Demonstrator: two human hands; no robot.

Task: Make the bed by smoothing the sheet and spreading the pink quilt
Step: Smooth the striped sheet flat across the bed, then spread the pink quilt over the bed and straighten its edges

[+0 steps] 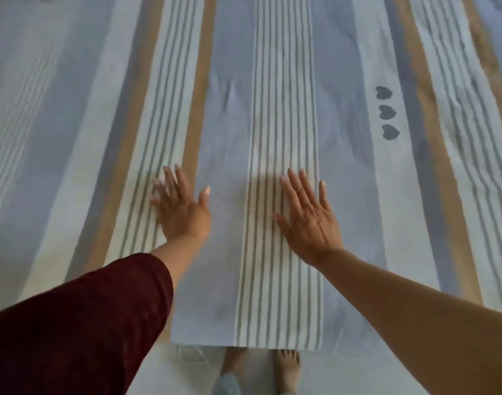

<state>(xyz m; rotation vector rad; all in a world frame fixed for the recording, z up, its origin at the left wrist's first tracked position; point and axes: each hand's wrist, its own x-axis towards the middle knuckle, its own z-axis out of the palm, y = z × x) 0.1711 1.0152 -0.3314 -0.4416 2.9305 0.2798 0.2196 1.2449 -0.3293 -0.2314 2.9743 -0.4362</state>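
A striped sheet (284,89) in white, blue-grey and tan covers the bed and fills nearly the whole head view. My left hand (181,206) lies flat on it, fingers spread over a band of thin grey stripes. My right hand (309,218) also presses flat on the sheet, fingers straight, on the middle striped band. A dark red sleeve covers my left forearm. Small wrinkles show in the blue band ahead of my hands. No pink quilt is in view.
The sheet's near edge (244,344) hangs just in front of me, with loose threads at its left. Below it are a pale floor and my bare feet (286,369). Three dark heart shapes (386,114) are printed on the sheet to the right.
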